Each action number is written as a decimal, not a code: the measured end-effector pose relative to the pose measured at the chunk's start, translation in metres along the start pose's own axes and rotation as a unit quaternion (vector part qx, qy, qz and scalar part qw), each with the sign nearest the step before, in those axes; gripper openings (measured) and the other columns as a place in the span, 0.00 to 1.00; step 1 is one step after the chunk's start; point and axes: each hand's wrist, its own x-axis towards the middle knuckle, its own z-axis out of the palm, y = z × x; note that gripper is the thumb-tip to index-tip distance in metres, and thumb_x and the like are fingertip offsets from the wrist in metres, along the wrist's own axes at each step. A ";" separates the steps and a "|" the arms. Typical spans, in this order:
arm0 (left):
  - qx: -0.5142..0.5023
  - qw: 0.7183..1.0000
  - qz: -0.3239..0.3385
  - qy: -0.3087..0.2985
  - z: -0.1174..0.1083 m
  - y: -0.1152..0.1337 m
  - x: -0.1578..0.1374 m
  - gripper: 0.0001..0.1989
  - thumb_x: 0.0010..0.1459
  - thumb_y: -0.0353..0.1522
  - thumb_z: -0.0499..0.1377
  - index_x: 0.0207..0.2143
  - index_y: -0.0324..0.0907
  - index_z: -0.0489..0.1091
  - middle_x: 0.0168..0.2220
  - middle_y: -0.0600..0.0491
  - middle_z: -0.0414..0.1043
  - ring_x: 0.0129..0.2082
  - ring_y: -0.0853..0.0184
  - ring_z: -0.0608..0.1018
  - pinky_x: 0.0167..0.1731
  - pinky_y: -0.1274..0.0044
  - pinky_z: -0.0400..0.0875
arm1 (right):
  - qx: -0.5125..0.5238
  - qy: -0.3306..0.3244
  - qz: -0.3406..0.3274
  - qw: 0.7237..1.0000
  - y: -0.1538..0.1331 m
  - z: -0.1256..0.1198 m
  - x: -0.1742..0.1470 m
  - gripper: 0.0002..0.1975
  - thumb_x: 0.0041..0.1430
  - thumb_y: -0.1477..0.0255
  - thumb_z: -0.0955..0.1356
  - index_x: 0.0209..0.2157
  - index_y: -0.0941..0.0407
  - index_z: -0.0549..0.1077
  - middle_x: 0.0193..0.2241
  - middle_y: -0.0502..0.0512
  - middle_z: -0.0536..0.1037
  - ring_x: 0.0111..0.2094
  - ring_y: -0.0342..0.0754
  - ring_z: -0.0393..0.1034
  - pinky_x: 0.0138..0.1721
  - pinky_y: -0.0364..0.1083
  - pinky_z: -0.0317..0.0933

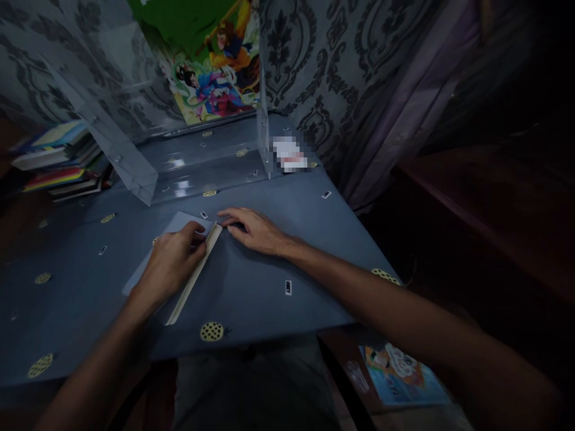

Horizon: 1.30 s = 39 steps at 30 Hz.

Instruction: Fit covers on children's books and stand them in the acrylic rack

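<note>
Since the narrow cream strip (193, 278) looks thin, light and easily creased, I'd hold it flat by its long edges, where it lies on the worktop (256, 299) along the right side of a translucent sheet (181, 220). My left hand (173, 257) curls over both, its pinch impossible to tell, while my right hand's (256, 232) grip is loosely parted at the strip's far end. Beyond, a clear plastic stand (117, 152) limits forward reach, with stacked books (67, 158) to its left.
</note>
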 end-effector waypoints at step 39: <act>0.092 0.995 0.020 0.016 0.013 -0.001 -0.005 0.11 0.65 0.31 0.55 0.48 0.41 0.70 0.44 0.46 0.82 0.45 0.56 0.83 0.44 0.69 0.74 | -0.032 0.008 -0.053 0.998 0.000 0.000 -0.002 0.24 0.64 0.80 0.64 0.61 0.55 0.68 0.53 0.58 0.79 0.56 0.51 0.70 0.56 0.54 0.66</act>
